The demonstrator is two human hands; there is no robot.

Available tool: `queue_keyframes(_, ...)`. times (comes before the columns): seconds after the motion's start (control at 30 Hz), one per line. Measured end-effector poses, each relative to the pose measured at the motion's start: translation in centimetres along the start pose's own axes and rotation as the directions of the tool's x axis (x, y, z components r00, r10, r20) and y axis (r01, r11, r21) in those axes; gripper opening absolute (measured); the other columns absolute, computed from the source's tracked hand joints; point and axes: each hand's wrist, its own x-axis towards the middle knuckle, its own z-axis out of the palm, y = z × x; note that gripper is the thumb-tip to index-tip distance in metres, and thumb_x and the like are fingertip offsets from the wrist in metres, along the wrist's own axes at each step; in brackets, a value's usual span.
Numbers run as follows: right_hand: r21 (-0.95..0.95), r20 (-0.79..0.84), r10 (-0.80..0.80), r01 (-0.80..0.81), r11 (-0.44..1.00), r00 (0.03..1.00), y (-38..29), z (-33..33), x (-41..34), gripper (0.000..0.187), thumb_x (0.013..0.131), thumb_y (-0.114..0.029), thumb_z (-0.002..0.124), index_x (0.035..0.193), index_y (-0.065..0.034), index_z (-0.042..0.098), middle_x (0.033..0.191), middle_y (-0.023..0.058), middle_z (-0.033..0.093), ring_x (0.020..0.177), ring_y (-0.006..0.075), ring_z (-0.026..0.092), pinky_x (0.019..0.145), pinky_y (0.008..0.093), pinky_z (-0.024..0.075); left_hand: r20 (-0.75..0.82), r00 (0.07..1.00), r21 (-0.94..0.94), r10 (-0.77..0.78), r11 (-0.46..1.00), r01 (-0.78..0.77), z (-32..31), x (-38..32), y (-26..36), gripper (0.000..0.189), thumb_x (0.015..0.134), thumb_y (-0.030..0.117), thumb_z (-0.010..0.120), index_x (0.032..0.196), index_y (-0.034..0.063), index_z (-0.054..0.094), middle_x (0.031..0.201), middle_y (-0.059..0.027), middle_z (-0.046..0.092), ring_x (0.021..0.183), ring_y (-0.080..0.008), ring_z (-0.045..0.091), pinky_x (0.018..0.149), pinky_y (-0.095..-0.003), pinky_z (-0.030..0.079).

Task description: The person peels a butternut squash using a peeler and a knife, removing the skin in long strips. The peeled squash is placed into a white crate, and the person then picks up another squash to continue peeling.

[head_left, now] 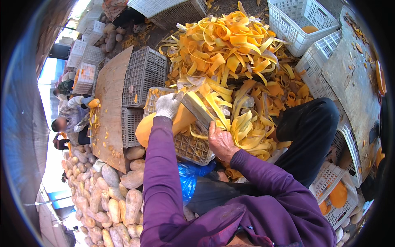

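My left hand (168, 105), in a white knit glove, is closed at the upper side of a peeled orange squash (182, 119); its fingertips are hidden. The squash's rounded end shows left of my forearm. My bare right hand (222, 141) grips a flat, wide metal blade (199, 111), with its index finger laid along it. The blade's handle is hidden in my palm. The blade slants across the squash, its far end beside my gloved fingers. Long yellow peel strips (217, 108) lie just beyond it. Under the squash is a grimy plastic crate (193, 149).
A tall heap of orange peel (228, 46) rises ahead. Grey crates (143, 78) and a plywood board (111, 108) stand left, with people (72, 120) beyond. Unpeeled squashes (114, 203) pile at lower left. White crates (301, 26) and another board (351, 71) line the right.
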Motion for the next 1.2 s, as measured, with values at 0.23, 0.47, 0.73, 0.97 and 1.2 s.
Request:
queue_keyframes(0.23, 0.011, -0.031, 0.048, -0.048, 0.999, 0.998, -0.3, 2.5, 1.1, 0.052, 0.088, 0.001, 0.058, 0.133, 0.0246, 0.048, 0.08, 0.0279, 0.066, 0.061, 0.0389, 0.069, 0.053, 0.0464, 0.0541, -0.011, 0.997, 0.012, 0.077, 0.997, -0.077, -0.4, 1.4, 0.2, 0.066, 0.099, 0.067, 0.051, 0.103, 0.0071, 0.079, 0.098, -0.0256, 0.074, 0.1, -0.0456, 0.07, 0.09, -0.0544, 0.053)
queue_keyframes(0.47, 0.173, 0.052, 0.245, -0.251, 0.953, 0.968, 2.1, 2.1, 6.4, 0.022, 0.088, -0.002, 0.055, 0.102, 0.0146, 0.056, 0.072, 0.0271, 0.067, 0.065, 0.0425, 0.071, 0.058, 0.0509, 0.0564, -0.109, 0.986, -0.015, 0.126, 0.992, -0.129, 1.2, 0.1, -0.4, 0.059, 0.1, 0.06, 0.055, 0.091, 0.0062, 0.076, 0.09, -0.0255, 0.072, 0.093, -0.0475, 0.069, 0.085, -0.0557, 0.053)
queue_keyframes(0.73, 0.369, -0.167, 0.379, -0.299, 0.88, 0.91, 5.6, -1.7, 5.3, 0.024, 0.095, -0.007, 0.066, 0.107, 0.013, 0.06, 0.063, 0.0224, 0.065, 0.054, 0.0363, 0.068, 0.049, 0.0451, 0.0546, -0.048, 0.996, -0.036, 0.072, 0.997, -0.074, 0.8, 0.6, -0.8, 0.061, 0.099, 0.061, 0.055, 0.093, 0.004, 0.077, 0.093, -0.0276, 0.072, 0.096, -0.0484, 0.068, 0.087, -0.056, 0.053)
queue_keyframes(0.97, 0.549, -0.071, 0.59, -0.462, 0.696, 0.804, 8.4, -5.8, 0.5, 0.02, 0.092, -0.006, 0.061, 0.105, 0.0087, 0.061, 0.066, 0.0182, 0.069, 0.055, 0.0247, 0.071, 0.053, 0.0369, 0.058, -0.019, 0.998, -0.047, 0.052, 0.998, -0.052, 0.0, 1.9, 0.0, 0.06, 0.098, 0.061, 0.058, 0.102, 0.0047, 0.078, 0.1, -0.0253, 0.074, 0.102, -0.045, 0.069, 0.091, -0.0501, 0.053)
queue_keyframes(1.2, 0.56, -0.066, 0.44, -0.331, 0.759, 0.896, 5.7, -7.0, -3.1, 0.034, 0.089, -0.004, 0.057, 0.12, 0.0119, 0.059, 0.056, 0.0193, 0.059, 0.046, 0.0273, 0.064, 0.046, 0.0411, 0.0506, -0.06, 0.995, -0.018, 0.083, 0.996, -0.085, -0.1, 3.5, -0.1, 0.052, 0.099, 0.056, 0.062, 0.114, 0.0093, 0.078, 0.102, -0.0223, 0.076, 0.101, -0.0406, 0.072, 0.088, -0.0452, 0.055)
